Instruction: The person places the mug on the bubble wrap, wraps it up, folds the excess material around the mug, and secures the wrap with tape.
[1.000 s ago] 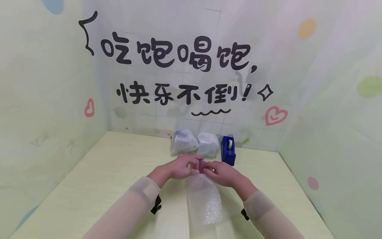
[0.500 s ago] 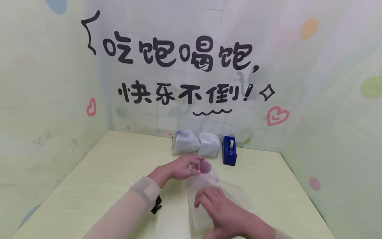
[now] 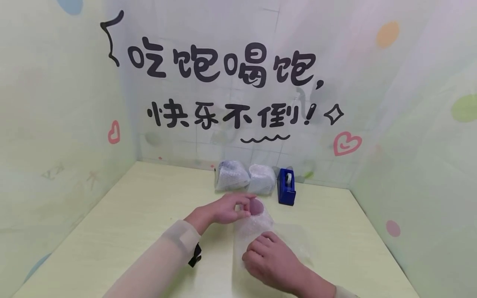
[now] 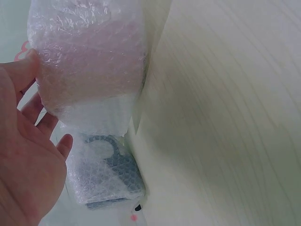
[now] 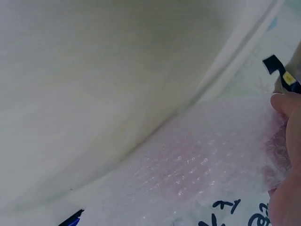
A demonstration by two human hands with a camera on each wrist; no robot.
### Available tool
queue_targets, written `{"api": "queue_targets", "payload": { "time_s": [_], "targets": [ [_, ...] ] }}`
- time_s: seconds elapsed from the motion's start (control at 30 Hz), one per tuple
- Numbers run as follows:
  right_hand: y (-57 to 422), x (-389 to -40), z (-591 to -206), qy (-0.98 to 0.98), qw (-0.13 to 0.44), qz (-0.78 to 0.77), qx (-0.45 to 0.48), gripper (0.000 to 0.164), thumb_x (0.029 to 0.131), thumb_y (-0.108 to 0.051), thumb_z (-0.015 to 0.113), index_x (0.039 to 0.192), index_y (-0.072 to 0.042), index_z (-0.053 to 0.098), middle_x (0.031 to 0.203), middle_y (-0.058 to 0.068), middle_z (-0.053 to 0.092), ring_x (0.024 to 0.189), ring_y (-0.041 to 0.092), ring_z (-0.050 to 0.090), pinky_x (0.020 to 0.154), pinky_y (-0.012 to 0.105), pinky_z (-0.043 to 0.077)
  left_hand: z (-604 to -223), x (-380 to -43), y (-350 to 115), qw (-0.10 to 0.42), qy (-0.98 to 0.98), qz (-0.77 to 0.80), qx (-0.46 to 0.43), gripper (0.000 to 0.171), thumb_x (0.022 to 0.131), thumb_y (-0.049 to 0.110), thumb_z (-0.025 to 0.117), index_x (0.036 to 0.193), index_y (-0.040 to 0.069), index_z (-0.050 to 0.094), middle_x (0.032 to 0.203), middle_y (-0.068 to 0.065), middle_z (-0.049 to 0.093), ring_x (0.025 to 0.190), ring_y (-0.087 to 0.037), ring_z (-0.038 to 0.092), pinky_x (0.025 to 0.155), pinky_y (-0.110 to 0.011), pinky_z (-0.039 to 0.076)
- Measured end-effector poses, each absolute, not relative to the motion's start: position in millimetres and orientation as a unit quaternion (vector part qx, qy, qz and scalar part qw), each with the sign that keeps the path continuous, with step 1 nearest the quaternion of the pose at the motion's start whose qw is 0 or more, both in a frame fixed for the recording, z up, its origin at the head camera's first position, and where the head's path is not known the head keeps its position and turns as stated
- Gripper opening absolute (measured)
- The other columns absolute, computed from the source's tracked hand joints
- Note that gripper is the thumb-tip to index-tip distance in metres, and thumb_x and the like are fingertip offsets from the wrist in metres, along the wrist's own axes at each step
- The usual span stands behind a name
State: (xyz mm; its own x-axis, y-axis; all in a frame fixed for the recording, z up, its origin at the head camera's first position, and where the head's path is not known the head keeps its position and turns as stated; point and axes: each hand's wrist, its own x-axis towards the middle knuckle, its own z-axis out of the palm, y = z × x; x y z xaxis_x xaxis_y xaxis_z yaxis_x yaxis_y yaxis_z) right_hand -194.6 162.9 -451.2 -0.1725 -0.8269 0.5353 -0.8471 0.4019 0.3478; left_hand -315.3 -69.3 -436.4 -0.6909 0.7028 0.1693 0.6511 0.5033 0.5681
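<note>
A pink cup (image 3: 257,207) stands mouth up on the table, wrapped round its side in bubble wrap (image 3: 255,225). My left hand (image 3: 225,208) holds it at the rim from the left; the left wrist view has the thumb and fingers against the wrapped side (image 4: 91,61). Toward me, my right hand (image 3: 273,260) has its fingers curled over the wrap's loose end. In the right wrist view that hand (image 5: 287,155) pinches the bubble wrap's edge, and the sheet (image 5: 202,150) stretches away from it. The right fingertips are hidden in the head view.
Behind the cup sit two bubble-wrapped bundles (image 3: 232,176), side by side against the printed back wall (image 3: 231,91). Right of them stands a blue tape dispenser (image 3: 286,187) with a roll of tape. A thin translucent sheet (image 3: 298,240) spreads right of the cup over the pale table (image 3: 149,207).
My right hand left the cup's mouth, came back toward me, and its fingers have since curled on the wrap's loose end. The cup's mouth is now uncovered. My left hand stayed at the rim.
</note>
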Motion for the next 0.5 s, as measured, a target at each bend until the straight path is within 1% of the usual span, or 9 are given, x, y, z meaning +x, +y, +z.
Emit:
{"api": "queue_targets", "payload": {
  "time_s": [0.07, 0.13, 0.27, 0.33, 0.4, 0.43, 0.5],
  "targets": [
    [160, -205, -440, -0.761, 0.355, 0.040, 0.541, 0.019, 0.088, -0.029, 0.088, 0.102, -0.025, 0.076, 0.100, -0.012, 0.073, 0.096, 0.008, 0.068, 0.094, 0.033, 0.055, -437, -315, -71, 0.045, 0.865, 0.316, 0.387, 0.015, 0.107, 0.020, 0.063, 0.095, 0.017, 0.070, 0.171, -0.010, 0.050, 0.160, -0.034, 0.046, 0.125, -0.054, 0.044],
    [157, -218, -429, -0.766, 0.369, 0.059, 0.524, 0.019, 0.089, -0.031, 0.087, 0.104, -0.023, 0.078, 0.100, -0.011, 0.076, 0.096, 0.009, 0.070, 0.092, 0.034, 0.056, -437, -314, -72, 0.052, 0.863, 0.327, 0.382, 0.014, 0.108, 0.022, 0.063, 0.096, 0.018, 0.070, 0.172, -0.009, 0.049, 0.161, -0.035, 0.045, 0.126, -0.055, 0.043],
    [152, -244, -412, -0.796, 0.364, 0.110, 0.471, 0.022, 0.087, -0.028, 0.091, 0.104, -0.018, 0.082, 0.100, -0.004, 0.081, 0.094, 0.013, 0.074, 0.084, 0.034, 0.056, -441, -314, -74, 0.065, 0.854, 0.358, 0.373, 0.013, 0.108, 0.019, 0.063, 0.099, 0.017, 0.071, 0.175, -0.009, 0.044, 0.161, -0.037, 0.044, 0.128, -0.057, 0.042],
    [151, -255, -408, -0.814, 0.354, 0.124, 0.444, 0.022, 0.085, -0.028, 0.093, 0.102, -0.017, 0.083, 0.099, -0.003, 0.082, 0.093, 0.014, 0.075, 0.082, 0.035, 0.055, -443, -314, -75, 0.070, 0.850, 0.372, 0.367, 0.014, 0.108, 0.017, 0.061, 0.107, 0.016, 0.075, 0.175, -0.009, 0.043, 0.162, -0.036, 0.042, 0.130, -0.056, 0.039],
    [149, -264, -405, -0.831, 0.342, 0.132, 0.419, 0.023, 0.085, -0.028, 0.094, 0.102, -0.016, 0.083, 0.095, -0.003, 0.081, 0.090, 0.015, 0.075, 0.079, 0.035, 0.053, -446, -315, -75, 0.072, 0.847, 0.388, 0.356, 0.020, 0.108, 0.015, 0.058, 0.116, 0.013, 0.077, 0.175, -0.009, 0.043, 0.162, -0.036, 0.041, 0.132, -0.057, 0.037],
    [149, -268, -403, -0.840, 0.333, 0.134, 0.407, 0.022, 0.086, -0.028, 0.093, 0.101, -0.016, 0.083, 0.093, -0.004, 0.080, 0.089, 0.015, 0.074, 0.079, 0.036, 0.053, -447, -315, -75, 0.076, 0.847, 0.396, 0.345, 0.027, 0.108, 0.015, 0.056, 0.126, 0.012, 0.077, 0.175, -0.008, 0.043, 0.163, -0.035, 0.040, 0.132, -0.057, 0.035],
    [147, -274, -401, -0.858, 0.313, 0.138, 0.382, 0.020, 0.087, -0.029, 0.092, 0.100, -0.017, 0.083, 0.091, -0.005, 0.080, 0.088, 0.015, 0.073, 0.080, 0.037, 0.052, -448, -314, -75, 0.084, 0.844, 0.418, 0.325, 0.042, 0.107, 0.014, 0.052, 0.143, 0.012, 0.071, 0.175, -0.008, 0.043, 0.164, -0.035, 0.038, 0.133, -0.057, 0.033]
  ]
}}
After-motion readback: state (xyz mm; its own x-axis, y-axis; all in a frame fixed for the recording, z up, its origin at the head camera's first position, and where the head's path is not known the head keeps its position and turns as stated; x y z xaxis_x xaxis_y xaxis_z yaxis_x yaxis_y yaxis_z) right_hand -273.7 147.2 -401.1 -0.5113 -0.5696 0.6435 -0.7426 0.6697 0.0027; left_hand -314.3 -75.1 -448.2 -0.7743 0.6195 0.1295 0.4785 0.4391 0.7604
